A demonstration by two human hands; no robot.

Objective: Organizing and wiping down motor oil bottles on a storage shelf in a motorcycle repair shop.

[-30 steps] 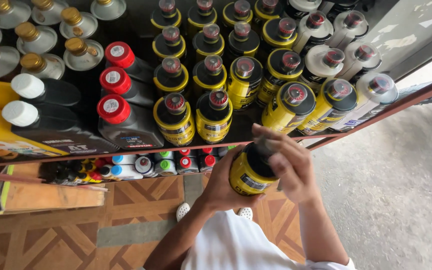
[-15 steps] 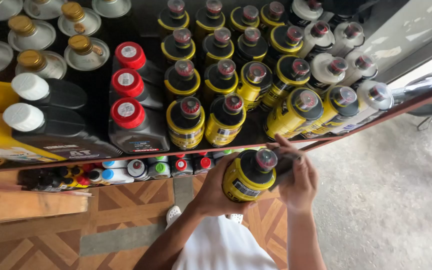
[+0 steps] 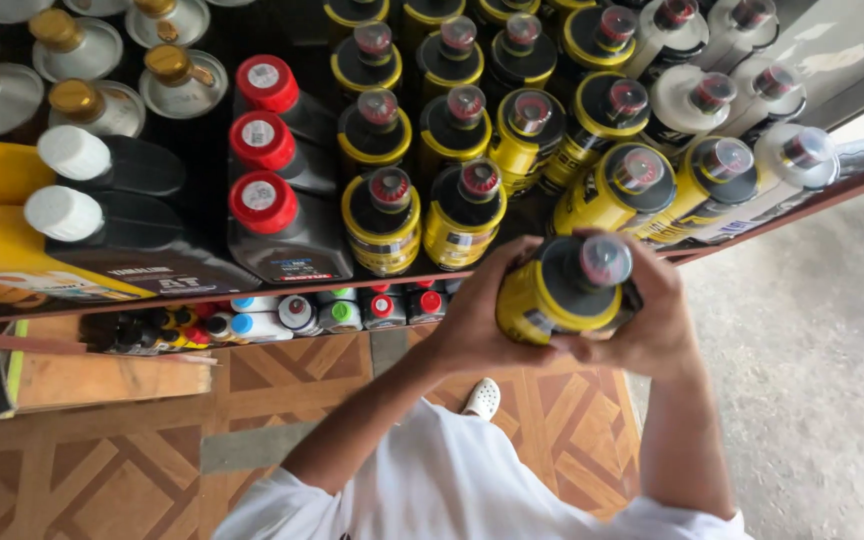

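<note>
Yellow bottle (image 3: 564, 290) raised toward 12 o'clock shelf gap; left hand (image 3: 477, 315), right hand (image 3: 652, 320) fingers wrapped around it. Risk: bumping neighbouring yellow-black bottles (image 3: 467, 210), toppling row.

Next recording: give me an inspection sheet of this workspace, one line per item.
Surface: shelf with a reddish front edge, packed with bottles.
Job's things: yellow bottle with a black top and red cap, held upright just in front of the shelf edge.
Clutter: yellow bottles in rows; black jugs with red caps; white-capped jugs; white bottles; small bottles on a lower level.
Grippers: left hand and right hand both clasp the yellow bottle.
Cables: nothing seen.
Surroundings: patterned floor, grey ground, white shoe.
</note>
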